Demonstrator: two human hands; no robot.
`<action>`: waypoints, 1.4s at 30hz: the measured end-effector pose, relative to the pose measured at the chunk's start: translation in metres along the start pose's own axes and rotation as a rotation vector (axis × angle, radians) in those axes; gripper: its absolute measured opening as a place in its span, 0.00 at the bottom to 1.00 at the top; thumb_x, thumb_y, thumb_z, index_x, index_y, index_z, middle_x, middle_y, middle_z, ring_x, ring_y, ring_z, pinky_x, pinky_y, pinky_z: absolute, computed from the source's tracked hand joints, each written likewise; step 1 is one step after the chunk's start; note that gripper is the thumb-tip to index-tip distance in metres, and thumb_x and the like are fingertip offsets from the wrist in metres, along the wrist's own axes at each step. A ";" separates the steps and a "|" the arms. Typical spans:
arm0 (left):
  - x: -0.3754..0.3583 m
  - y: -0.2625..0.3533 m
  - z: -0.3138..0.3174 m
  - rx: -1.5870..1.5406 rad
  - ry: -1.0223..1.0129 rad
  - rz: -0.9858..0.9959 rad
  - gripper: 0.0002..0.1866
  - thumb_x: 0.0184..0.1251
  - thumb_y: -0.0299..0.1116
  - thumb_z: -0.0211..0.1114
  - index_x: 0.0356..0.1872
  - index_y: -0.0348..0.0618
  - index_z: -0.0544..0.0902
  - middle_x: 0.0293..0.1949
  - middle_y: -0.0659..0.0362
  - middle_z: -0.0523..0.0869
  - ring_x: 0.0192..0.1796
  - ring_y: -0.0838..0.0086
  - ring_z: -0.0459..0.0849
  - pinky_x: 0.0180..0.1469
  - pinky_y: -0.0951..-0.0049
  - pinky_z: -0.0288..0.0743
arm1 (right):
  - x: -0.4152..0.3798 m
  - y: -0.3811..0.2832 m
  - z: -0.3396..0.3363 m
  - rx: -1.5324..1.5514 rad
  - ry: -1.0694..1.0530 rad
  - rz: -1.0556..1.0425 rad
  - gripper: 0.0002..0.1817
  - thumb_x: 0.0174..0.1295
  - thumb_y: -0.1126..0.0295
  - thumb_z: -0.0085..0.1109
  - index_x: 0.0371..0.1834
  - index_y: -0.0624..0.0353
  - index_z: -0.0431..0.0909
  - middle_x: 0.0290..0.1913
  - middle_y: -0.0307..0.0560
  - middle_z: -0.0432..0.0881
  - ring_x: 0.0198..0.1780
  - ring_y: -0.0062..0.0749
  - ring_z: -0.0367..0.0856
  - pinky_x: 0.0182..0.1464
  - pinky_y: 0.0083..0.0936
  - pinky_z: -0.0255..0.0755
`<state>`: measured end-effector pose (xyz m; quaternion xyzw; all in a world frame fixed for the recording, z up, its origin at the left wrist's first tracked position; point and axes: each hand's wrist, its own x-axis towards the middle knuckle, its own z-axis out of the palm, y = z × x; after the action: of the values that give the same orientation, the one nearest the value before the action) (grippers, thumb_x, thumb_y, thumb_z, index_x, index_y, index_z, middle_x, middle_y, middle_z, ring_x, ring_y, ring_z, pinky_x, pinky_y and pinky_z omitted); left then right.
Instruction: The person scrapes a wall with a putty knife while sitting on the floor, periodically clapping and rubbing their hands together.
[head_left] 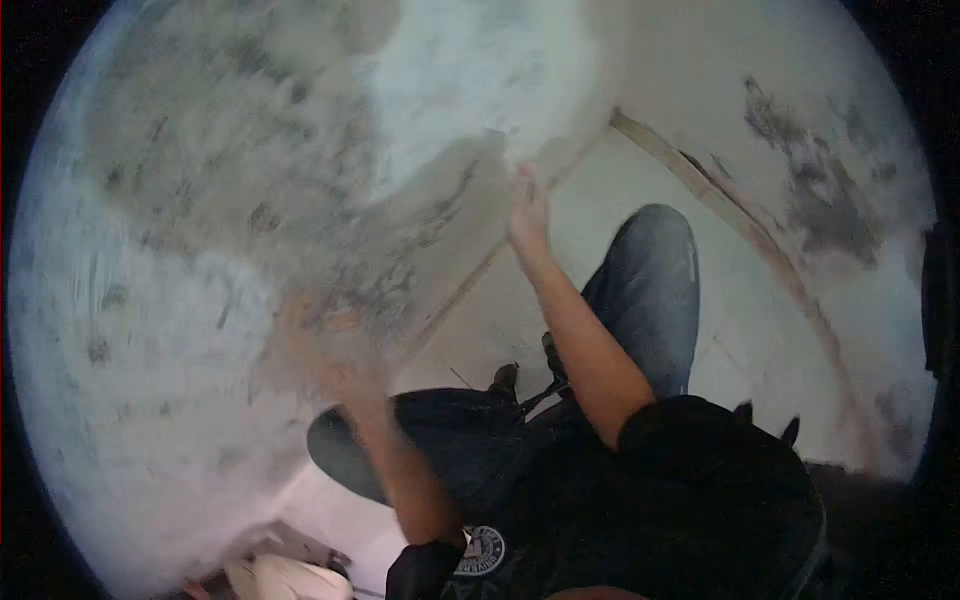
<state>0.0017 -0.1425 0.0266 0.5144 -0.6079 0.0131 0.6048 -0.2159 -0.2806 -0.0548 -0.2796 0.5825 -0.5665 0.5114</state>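
In the head view my left hand (335,345) is over the stained, patchy wall (200,130), left of my bent knee. Motion smears its fingers, and nothing held shows in it. My right hand (528,215) is raised, seen edge-on, its fingers stretched upward beside the line where the wall meets the pale floor (590,210). No object shows in this hand either. Dark grey patches and a bright whitish area (470,80) mark the wall's surface around both hands.
My knees in dark jeans (650,270) are bent below my hands. A brown-edged strip (740,215) runs along the floor's right border, beside another stained wall (830,200). At the lower left, another person's light-coloured clothing (285,578) shows.
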 end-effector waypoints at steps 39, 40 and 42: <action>0.208 -0.022 -0.083 1.367 0.548 0.914 0.48 0.72 0.73 0.37 0.62 0.31 0.77 0.56 0.38 0.77 0.57 0.42 0.78 0.53 0.42 0.73 | 0.101 -0.042 0.021 -0.233 0.252 -0.188 0.39 0.74 0.45 0.47 0.77 0.65 0.59 0.52 0.69 0.75 0.51 0.63 0.79 0.57 0.46 0.72; 0.210 -0.016 -0.076 1.385 0.536 0.976 0.47 0.73 0.72 0.39 0.61 0.31 0.78 0.54 0.39 0.78 0.55 0.42 0.78 0.51 0.44 0.75 | 0.082 -0.032 0.023 -0.250 0.233 -0.251 0.38 0.74 0.46 0.47 0.76 0.66 0.59 0.53 0.70 0.76 0.52 0.64 0.79 0.58 0.46 0.72; 0.199 -0.009 -0.067 1.399 0.556 0.914 0.44 0.75 0.69 0.41 0.59 0.32 0.79 0.52 0.42 0.79 0.59 0.45 0.77 0.52 0.47 0.74 | 0.043 -0.018 0.023 -0.195 0.066 -0.221 0.37 0.75 0.47 0.47 0.76 0.66 0.60 0.55 0.69 0.77 0.56 0.61 0.78 0.60 0.44 0.71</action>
<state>0.1083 -0.2250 0.1877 0.4516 -0.4376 0.7478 0.2130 -0.2137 -0.3319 -0.0457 -0.3716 0.6168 -0.5691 0.3971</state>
